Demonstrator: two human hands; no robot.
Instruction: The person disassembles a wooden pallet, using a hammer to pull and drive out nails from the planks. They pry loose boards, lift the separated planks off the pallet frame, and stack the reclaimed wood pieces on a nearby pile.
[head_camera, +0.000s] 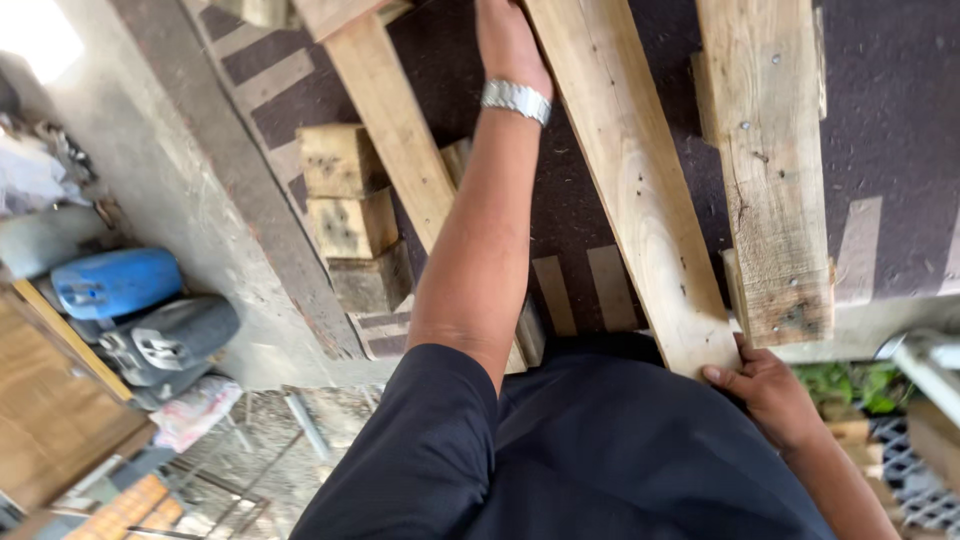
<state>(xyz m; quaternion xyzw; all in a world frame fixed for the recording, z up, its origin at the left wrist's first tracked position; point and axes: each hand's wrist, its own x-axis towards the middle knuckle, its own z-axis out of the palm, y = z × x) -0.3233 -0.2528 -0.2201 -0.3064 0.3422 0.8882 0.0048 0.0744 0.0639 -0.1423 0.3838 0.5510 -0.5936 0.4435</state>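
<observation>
- Plank (630, 180) handling mid-step: left hand (508, 40) pressed on its far stretch, grip hidden, can't tell
- right hand (765, 385) clasps the plank's near end
- nailed board (770, 170) just right of plank; a steady two-handed shift looks next

pale plank (640, 200), blue canister (115, 282), silver watch (515, 100)

We count three long wooden planks (630, 190) lying side by side, one of them the middle plank between our two hands: left hand (508, 40) up at its far part, right hand (765, 385) at its near end. Left of that plank stand three wooden blocks (350, 225) in a row. Further left of it lie two plastic canisters, one blue (115, 282), one grey (170, 338). One metal wristwatch (516, 100)
</observation>
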